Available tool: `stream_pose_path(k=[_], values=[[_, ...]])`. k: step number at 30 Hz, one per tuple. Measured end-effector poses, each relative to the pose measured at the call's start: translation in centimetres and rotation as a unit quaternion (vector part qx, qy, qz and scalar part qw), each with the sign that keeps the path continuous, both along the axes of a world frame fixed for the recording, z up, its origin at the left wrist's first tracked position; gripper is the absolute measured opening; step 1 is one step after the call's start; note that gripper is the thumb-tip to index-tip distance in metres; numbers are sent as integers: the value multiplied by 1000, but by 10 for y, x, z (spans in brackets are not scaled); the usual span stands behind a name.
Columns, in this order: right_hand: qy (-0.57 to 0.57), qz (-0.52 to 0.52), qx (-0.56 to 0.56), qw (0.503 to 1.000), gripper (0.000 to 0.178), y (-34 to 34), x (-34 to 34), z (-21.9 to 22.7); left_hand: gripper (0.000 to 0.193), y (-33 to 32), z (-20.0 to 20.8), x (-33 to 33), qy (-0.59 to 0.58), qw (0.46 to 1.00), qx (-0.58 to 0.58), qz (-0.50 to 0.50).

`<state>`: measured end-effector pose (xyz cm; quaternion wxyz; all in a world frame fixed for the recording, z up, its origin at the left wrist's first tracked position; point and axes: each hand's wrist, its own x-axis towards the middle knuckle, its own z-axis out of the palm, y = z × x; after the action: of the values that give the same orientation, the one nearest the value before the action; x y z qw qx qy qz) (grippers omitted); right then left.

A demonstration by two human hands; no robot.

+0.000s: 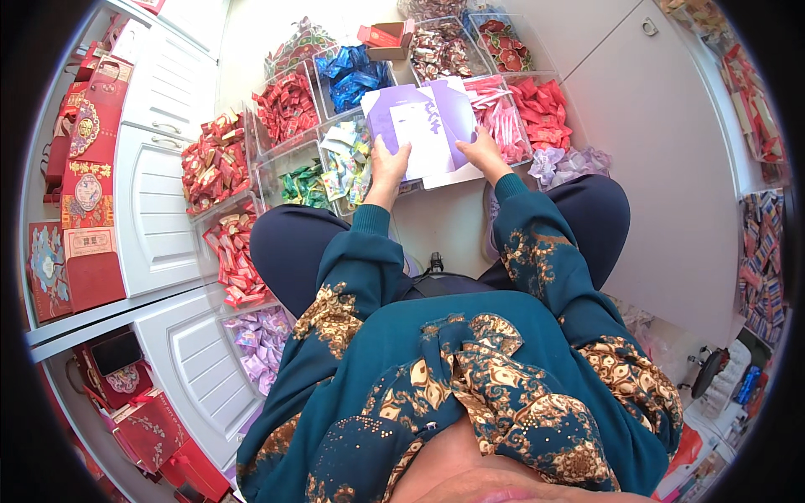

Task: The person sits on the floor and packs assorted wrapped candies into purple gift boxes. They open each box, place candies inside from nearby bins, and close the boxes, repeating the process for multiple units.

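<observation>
Both of my hands hold a flat purple-and-white gift box (423, 130) above the clear bins, just beyond my knees. My left hand (390, 165) grips its near left side, thumb on top. On the near right side, my right hand (484, 153) holds it the same way, its thumb lying over the purple edge. The fingers beneath are hidden. Left of the box, a clear bin holds yellow-and-green wrapped sweets (346, 158). Pink-and-white wrapped sweets (501, 124) lie in the bin beside my right hand.
Clear bins of red (288, 107), blue (350, 77), green (305, 184) and brown (440, 52) wrapped sweets spread around me. A small open carton (389, 40) sits on the far bins. White cabinets (172, 197) stand left, beside shelves of red gift boxes (88, 189). A pale panel (641, 168) stands right.
</observation>
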<state>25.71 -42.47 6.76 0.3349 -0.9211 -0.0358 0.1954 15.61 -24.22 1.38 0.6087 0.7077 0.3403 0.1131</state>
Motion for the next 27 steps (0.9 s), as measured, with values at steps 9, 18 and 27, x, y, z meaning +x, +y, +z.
stream_pose_path(k=[9, 18, 27], values=[[5, 12, 1, 1000, 79, -5, -7, 14, 80, -2, 10, -7, 22, 999, 34, -16], [-30, -14, 226, 974, 54, -8, -13, 60, 69, 24, 38, -14, -112, 989, -20, 90], [-121, 133, 286, 941, 60, -29, -33, 126, 54, 48, 107, -23, -282, 953, 42, 103]])
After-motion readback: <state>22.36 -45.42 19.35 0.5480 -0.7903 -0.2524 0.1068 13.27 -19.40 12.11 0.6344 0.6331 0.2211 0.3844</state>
